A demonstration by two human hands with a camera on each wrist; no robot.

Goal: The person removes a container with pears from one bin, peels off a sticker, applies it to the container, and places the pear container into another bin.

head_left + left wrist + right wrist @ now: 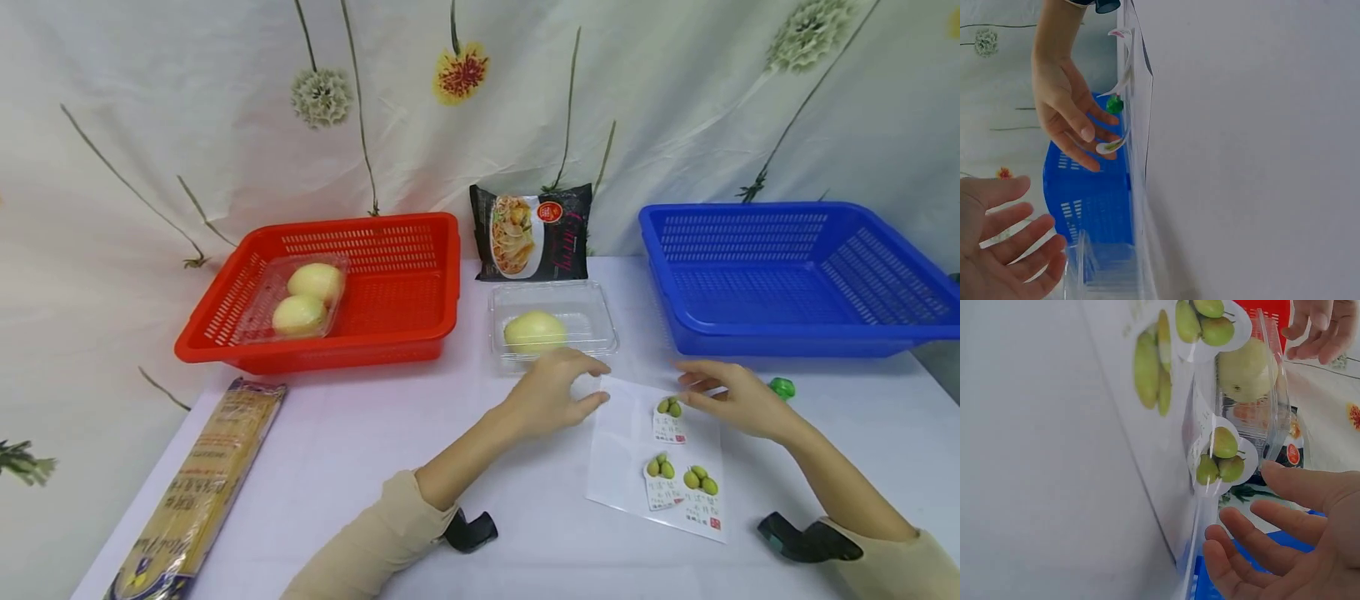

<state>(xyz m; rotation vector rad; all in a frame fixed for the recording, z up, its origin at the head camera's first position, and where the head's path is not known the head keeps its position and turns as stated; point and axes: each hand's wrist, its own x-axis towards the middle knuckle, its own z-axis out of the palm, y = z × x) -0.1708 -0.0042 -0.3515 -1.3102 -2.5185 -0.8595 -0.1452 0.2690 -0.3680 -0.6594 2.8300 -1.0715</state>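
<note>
A clear backing sheet (pixel 621 467) with three pear stickers lies flat on the white table (pixel 360 450). My right hand (pixel 697 387) hovers at the top sticker (pixel 670 418), fingers spread, just short of its lifted edge (pixel 1219 459). My left hand (pixel 596 387) is relaxed at the sheet's top left corner and holds nothing. Just behind it stands a clear plastic box (pixel 592 321) with one pale yellow fruit (pixel 534 331) inside. In the left wrist view my right hand's fingertips (pixel 1088 133) are beside the curled sticker (pixel 1110 147).
A red basket (pixel 405 292) at the left holds a clear box with two fruits (pixel 307 298). At the right stands a blue basket (pixel 787 275). A black noodle packet (pixel 532 231) leans on the backdrop. A spaghetti pack (pixel 202 483) lies front left. Beside my right hand lies a small green object (pixel 782 387).
</note>
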